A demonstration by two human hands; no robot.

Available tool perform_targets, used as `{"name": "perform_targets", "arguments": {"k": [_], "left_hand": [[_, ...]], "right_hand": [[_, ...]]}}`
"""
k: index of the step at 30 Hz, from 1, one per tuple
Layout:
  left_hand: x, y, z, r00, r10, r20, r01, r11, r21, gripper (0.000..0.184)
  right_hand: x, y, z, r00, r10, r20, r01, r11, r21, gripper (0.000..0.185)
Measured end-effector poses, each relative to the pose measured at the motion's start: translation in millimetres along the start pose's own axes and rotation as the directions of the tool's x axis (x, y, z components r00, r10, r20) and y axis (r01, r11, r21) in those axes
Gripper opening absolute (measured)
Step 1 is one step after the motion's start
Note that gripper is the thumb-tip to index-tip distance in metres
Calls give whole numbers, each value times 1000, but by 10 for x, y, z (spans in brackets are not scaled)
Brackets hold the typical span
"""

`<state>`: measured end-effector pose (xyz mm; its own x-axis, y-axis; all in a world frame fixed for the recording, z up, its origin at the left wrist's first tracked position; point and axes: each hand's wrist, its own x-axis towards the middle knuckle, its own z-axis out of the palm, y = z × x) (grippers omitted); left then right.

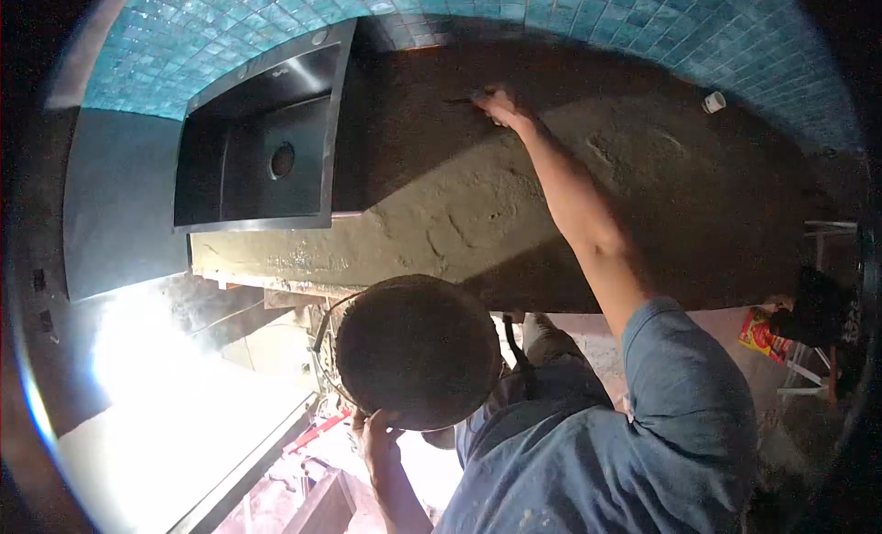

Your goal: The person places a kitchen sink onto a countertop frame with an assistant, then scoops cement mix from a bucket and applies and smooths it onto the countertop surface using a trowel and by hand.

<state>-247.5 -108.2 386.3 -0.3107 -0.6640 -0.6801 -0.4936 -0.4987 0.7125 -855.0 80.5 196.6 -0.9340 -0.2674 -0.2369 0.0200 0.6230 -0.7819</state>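
Note:
My left hand (pixel 375 435) is closed on the near edge of a dark round bucket (pixel 418 350), which I hold in front of my body at the counter's front edge. The bucket's wire handle hangs at its left side, and its inside is too dark to make out. With my right arm stretched across the counter, my right hand (pixel 499 105) grips a small dark tool, apparently a trowel (pixel 462 100), against the surface toward the back. Wet grey mortar (pixel 459 213) covers the counter, uneven and ridged in the middle.
A black sink (pixel 276 157) is set into the counter at the left. Turquoise tiles (pixel 588 11) line the wall behind. A small white cup (pixel 714 102) stands at the back right. A bright lamp (pixel 138 350) glares at lower left; a red and yellow package (pixel 764 335) is at right.

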Motion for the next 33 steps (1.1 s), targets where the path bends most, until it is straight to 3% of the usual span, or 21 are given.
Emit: {"name": "perform_targets", "arguments": {"k": [4, 7, 10, 11, 14, 15, 17, 19, 20, 22, 26, 27, 29, 30, 31, 32, 33], "left_hand": [[-76, 184, 159, 995, -75, -69, 70, 996, -63, 35], [-36, 199, 131, 995, -98, -22, 95, 989, -112, 32], [-60, 258, 159, 997, -82, -15, 81, 993, -86, 29], [-59, 294, 182, 991, -124, -53, 118, 988, -102, 26], [-48, 295, 134, 994, -106, -24, 103, 986, -128, 25], [-60, 306, 125, 996, -92, -8, 90, 987, -131, 29], [-53, 291, 142, 995, -89, -36, 83, 986, -143, 33], [5, 167, 72, 998, -70, 7, 70, 984, -161, 41], [2, 160, 77, 997, -83, 0, 82, 986, -144, 41], [-32, 178, 150, 994, -105, -24, 102, 989, -109, 41], [-64, 35, 115, 996, -66, -61, 61, 996, -71, 39], [-115, 102, 215, 990, -96, -102, 85, 991, -107, 38], [-140, 6, 183, 991, 24, -128, -32, 997, -64, 38], [-80, -8, 99, 992, -45, -115, 47, 999, 14, 40], [-42, 12, 52, 988, -114, -101, 124, 988, 95, 42], [-42, -32, 64, 990, -106, -97, 110, 993, 44, 43], [-80, -20, 109, 990, -97, -98, 97, 995, -6, 45]], "right_hand": [[176, -457, 282, 976, -172, 137, 195, 965, -175, 47], [439, -622, 410, 980, -198, -3, 196, 971, -137, 51], [976, -492, 661, 979, -83, 184, 99, 992, -78, 53], [1025, -467, 788, 987, 47, 153, -34, 996, -82, 53], [595, -477, 887, 962, 66, 265, -46, 996, -82, 52], [261, -394, 983, 984, -34, 177, 30, 999, 29, 50], [-257, -54, 1216, 926, -378, -4, 373, 916, -145, 43], [-849, -188, 1055, 883, -470, 3, 430, 806, -406, 38], [-1191, -480, 804, 948, -320, 4, 297, 875, -382, 37], [-1253, -366, 607, 973, -197, -123, 137, 915, -379, 37], [-1372, 31, 87, 927, 84, -365, -225, 905, -362, 39], [-1553, -135, -238, 932, 148, -331, -240, 935, -259, 43], [-1639, 160, -265, 898, 126, -421, -257, 928, -270, 45], [-1682, 284, -320, 875, 116, -470, -271, 922, -278, 45], [-1791, 153, -461, 913, 255, -318, -333, 916, -224, 43], [-1873, 337, -339, 880, -30, -475, -153, 927, -343, 41], [-1911, 372, -395, 935, -10, -354, -124, 927, -354, 41]]}}
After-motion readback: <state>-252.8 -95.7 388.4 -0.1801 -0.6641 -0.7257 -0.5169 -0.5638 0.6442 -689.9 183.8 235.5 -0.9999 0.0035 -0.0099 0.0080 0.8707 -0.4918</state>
